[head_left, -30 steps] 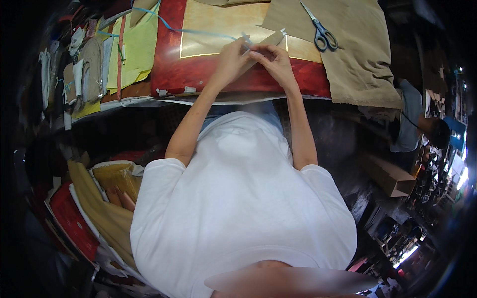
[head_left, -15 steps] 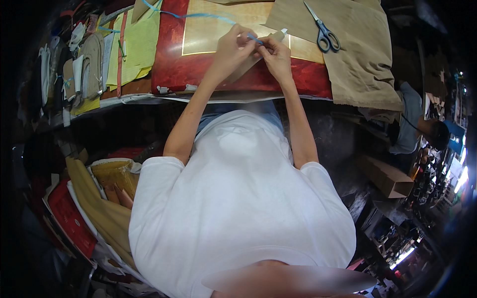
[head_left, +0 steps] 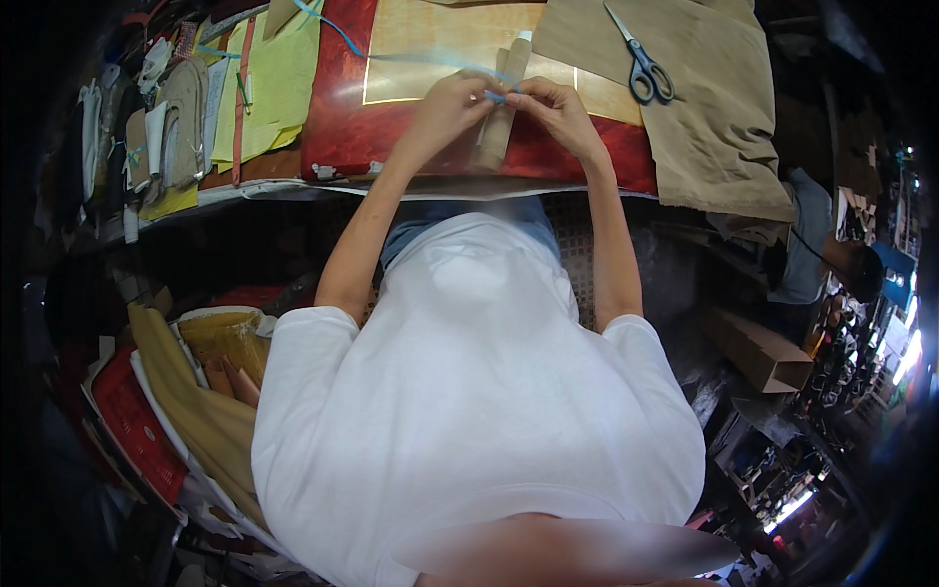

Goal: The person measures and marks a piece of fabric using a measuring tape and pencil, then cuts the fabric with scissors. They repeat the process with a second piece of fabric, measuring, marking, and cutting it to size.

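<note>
Both hands meet over the near part of the table, around a slim beige roll (head_left: 494, 142) that has a pale end. A thin blue strip (head_left: 339, 34), like ribbon or string, trails from the far left edge to my fingers. My left hand (head_left: 458, 110) pinches the strip just left of the roll. On the other side my right hand (head_left: 558, 112) has its fingertips closed on the strip too. The strip crosses the roll between the two hands; whether it is knotted is too small to tell.
Dark-handled scissors (head_left: 648, 76) lie on brown cloth (head_left: 709, 137) at the right. Under the roll is a red and tan board (head_left: 337, 122). Yellow sheets (head_left: 279, 83) and stacked cut pieces (head_left: 179, 122) sit at the left. A person (head_left: 807, 230) is at the far right.
The roll has swung from slanting to nearly upright in view. My hands have come slightly nearer to me, the right one shifting rightward, both still pinching the blue strip.
</note>
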`<state>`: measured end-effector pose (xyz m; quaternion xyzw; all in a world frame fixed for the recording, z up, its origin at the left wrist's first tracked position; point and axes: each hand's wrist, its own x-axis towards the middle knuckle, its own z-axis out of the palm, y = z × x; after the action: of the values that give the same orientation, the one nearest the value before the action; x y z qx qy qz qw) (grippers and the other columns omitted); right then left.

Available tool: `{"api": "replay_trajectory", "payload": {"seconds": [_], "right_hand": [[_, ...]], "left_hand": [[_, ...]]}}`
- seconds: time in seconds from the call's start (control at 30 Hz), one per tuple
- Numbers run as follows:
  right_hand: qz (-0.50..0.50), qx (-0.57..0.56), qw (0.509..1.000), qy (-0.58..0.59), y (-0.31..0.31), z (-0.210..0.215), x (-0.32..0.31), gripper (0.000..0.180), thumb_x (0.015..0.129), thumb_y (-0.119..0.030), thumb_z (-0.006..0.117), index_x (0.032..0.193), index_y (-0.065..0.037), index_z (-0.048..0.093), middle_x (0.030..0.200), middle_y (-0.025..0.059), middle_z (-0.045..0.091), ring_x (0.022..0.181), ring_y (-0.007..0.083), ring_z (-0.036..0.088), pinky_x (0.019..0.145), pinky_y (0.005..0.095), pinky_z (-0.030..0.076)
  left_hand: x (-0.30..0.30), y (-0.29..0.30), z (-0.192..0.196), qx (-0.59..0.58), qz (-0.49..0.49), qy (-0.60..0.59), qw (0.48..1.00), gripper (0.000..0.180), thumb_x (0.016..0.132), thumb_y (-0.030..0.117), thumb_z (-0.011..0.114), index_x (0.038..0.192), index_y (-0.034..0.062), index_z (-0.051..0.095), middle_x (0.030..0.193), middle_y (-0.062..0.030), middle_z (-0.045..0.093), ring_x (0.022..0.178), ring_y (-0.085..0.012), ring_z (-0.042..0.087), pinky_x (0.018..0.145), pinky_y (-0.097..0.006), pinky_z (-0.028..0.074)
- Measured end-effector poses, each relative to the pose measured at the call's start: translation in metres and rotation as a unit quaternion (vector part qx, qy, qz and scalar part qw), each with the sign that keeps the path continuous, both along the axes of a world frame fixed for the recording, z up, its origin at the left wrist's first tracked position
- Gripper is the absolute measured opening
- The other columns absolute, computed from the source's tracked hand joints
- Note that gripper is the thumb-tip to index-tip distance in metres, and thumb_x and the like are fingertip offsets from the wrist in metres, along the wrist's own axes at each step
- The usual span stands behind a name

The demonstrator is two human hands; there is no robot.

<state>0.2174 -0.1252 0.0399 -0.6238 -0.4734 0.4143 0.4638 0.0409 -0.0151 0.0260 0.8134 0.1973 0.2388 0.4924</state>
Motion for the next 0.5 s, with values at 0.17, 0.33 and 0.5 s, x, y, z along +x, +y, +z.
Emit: {"api": "replay_trajectory", "payload": {"seconds": [0.17,0.33,0.5], "right_hand": [[0.007,0.076,0.987,-0.139,0.0,0.007,-0.008,0.016,0.079,-0.007,0.074,0.094,0.0,0.072,0.09,0.0119,0.068,0.086,0.024,0.067,0.076,0.0339,0.053],[-0.008,0.114,0.96,-0.254,-0.001,0.011,-0.024,0.021,0.075,0.004,0.07,0.095,0.0,0.065,0.096,0.011,0.063,0.085,0.025,0.064,0.072,0.033,0.053],[-0.082,0.182,0.913,-0.355,-0.002,0.002,-0.043,0.024,0.073,0.004,0.071,0.095,-0.003,0.061,0.093,0.0122,0.059,0.082,0.0284,0.062,0.069,0.0362,0.052]], "left_hand": [[0.004,0.0,-0.004,-0.021,0.012,0.03,0.999,0.018,0.092,0.014,0.059,0.104,0.002,0.066,0.1,-0.0173,0.064,0.092,-0.0326,0.063,0.081,-0.04,0.049],[0.002,0.002,-0.009,-0.023,-0.003,-0.022,1.0,0.019,0.093,0.015,0.058,0.105,0.0008,0.062,0.1,-0.0169,0.062,0.092,-0.0349,0.062,0.081,-0.04,0.048],[0.0,0.008,-0.003,0.036,-0.035,0.027,0.998,0.019,0.094,0.016,0.058,0.103,-0.0008,0.061,0.1,-0.0166,0.062,0.091,-0.0353,0.061,0.082,-0.04,0.048]]}}
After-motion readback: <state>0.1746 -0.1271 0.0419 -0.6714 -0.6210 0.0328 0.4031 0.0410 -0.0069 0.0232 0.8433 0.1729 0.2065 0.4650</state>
